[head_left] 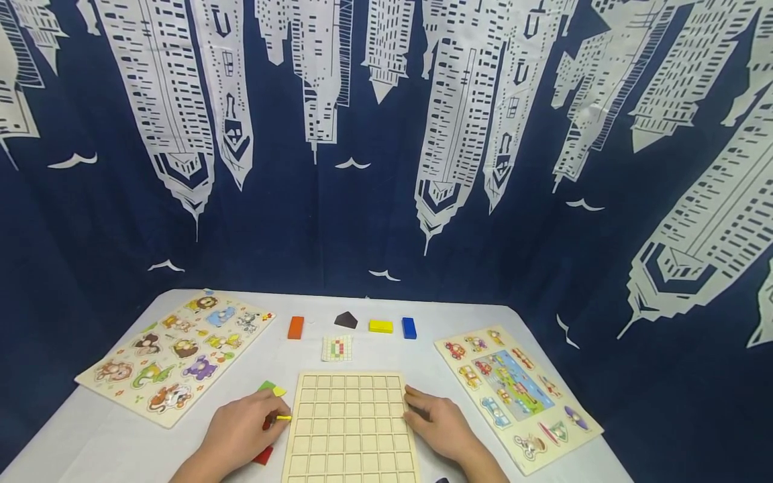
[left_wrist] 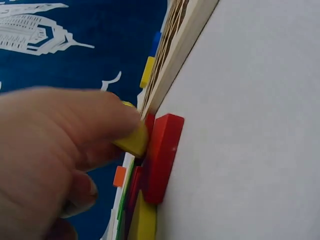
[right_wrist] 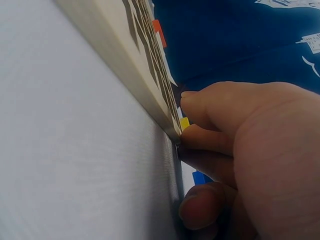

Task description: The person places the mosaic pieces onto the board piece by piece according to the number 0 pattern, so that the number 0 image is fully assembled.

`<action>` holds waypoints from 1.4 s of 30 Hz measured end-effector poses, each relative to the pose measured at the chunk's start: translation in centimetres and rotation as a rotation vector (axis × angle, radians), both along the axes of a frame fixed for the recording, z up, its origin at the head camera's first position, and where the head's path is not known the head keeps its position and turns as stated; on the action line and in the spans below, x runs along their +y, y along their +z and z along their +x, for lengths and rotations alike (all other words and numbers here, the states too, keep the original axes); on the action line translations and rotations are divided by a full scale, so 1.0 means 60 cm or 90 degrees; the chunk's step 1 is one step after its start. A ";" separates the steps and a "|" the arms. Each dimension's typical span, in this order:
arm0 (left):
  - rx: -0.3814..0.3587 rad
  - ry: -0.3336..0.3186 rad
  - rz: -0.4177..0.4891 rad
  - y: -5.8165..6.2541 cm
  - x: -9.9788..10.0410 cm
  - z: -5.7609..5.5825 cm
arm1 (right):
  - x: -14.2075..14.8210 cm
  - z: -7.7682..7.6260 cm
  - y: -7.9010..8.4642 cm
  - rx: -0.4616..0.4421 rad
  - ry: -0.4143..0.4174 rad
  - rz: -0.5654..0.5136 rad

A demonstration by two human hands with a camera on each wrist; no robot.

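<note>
A small, flat yellow piece of what looks like painted wood (head_left: pixel 283 418) is at the left edge of the pale wooden grid board (head_left: pixel 353 406), though whether it touches that edge I cannot tell. The left hand (head_left: pixel 241 426) pinches it between thumb and finger (most of its outline is hidden by them). To carry it well, I would keep that grip near the piece's rim, lift it clear of the raised grid lines, and turn it flat before lowering it, so that a corner doesn't catch.

The right hand (head_left: pixel 443 422) holds no piece; its fingertips touch the board's right edge without wrapping round it. Light, even pressure there should steady the grid without pushing it sideways.

Under and beside the left hand lie a thick red block (left_wrist: pixel 166 155) and a flat green piece (head_left: pixel 266 386); they seem close enough to be knocked, so the wrist had better stay high.

Beyond the board, a small paper card with red and green squares (head_left: pixel 337 348) lies on the white-covered desk (head_left: pixel 386 359), within easy sight for checking. Farther out are an orange block (head_left: pixel 296 327) and a blue block (head_left: pixel 409 328).
</note>
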State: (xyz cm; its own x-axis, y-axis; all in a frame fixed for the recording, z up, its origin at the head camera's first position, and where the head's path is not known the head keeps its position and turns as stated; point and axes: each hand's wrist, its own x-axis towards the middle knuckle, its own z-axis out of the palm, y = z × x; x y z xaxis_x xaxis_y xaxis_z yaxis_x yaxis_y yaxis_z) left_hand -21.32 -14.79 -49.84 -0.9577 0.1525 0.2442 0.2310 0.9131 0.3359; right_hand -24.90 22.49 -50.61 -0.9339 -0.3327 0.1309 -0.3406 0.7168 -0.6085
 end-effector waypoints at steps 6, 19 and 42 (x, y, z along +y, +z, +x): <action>-0.064 0.041 0.120 0.007 -0.001 -0.004 | 0.002 -0.001 -0.002 -0.001 0.001 0.000; -0.058 0.045 0.230 0.007 0.001 -0.007 | 0.002 -0.002 -0.001 0.004 0.006 -0.002; -0.133 0.037 0.213 0.031 0.016 -0.040 | 0.001 -0.005 -0.003 0.026 0.024 0.037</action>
